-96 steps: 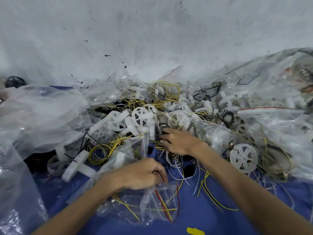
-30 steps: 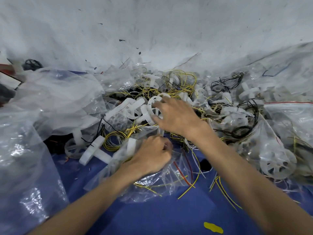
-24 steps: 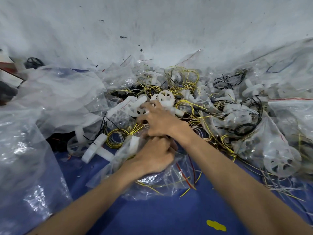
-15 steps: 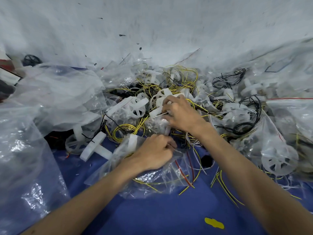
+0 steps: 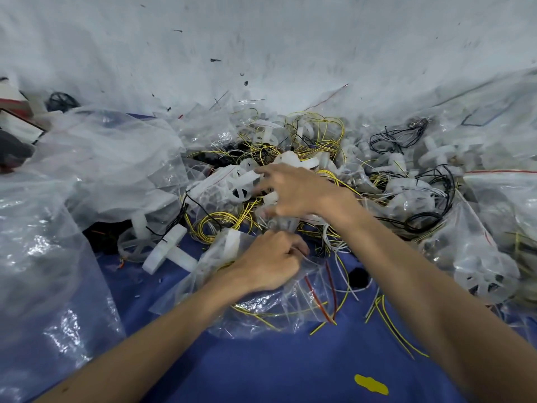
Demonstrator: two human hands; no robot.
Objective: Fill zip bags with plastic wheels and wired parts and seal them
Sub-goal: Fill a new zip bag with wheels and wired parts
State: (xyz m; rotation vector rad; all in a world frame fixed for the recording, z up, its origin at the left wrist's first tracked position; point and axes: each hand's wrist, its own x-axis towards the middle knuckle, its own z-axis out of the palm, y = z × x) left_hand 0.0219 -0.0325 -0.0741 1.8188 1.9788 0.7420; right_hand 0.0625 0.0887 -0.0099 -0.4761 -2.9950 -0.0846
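Head view: only cam; looks down on blue mat (image 5: 261, 370) w/ parts heaped against white wall (image 5: 261, 39).
L hand (image 5: 268, 264): fingers curled tight, pinching the mouth of the zip bag (image 5: 261, 312); bag lies crumpled on mat under the wrist, mouth toward the heap.
Bag contents: yellow + red wires (image 5: 316, 298) seen thru the film; white piece (image 5: 232, 242) by the mouth, in or under the film, unclear. Not sealed.
R hand (image 5: 296, 193): over the heap just beyond L hand, fingers spread toward a white wheel (image 5: 241, 186); motion-blurred, can't tell if it has hold of anything.
Heap: wheels, yellow wire coil (image 5: 216, 225), black wires (image 5: 421, 219), all tangled. Filled bags (image 5: 476, 257) at R side, big clear sheet (image 5: 58, 228) at L.
Risk 1: wires look threaded btwn wheel spokes; lifting one wheel prob. drags others along and spills them off the heap.
Risk 2: bag mouth held by one hand only and the film is limp; could fold shut as a part arrives, so the part lands on the mat.
Risk 3: wire ends left poking out, like the stray wires (image 5: 389, 324) on the mat, would foul the zip track; seal fails.
Risk 4: clear film everywhere; easy to pinch the wrong bag edge.
Progress: est. mid-fill; sealing not begun.
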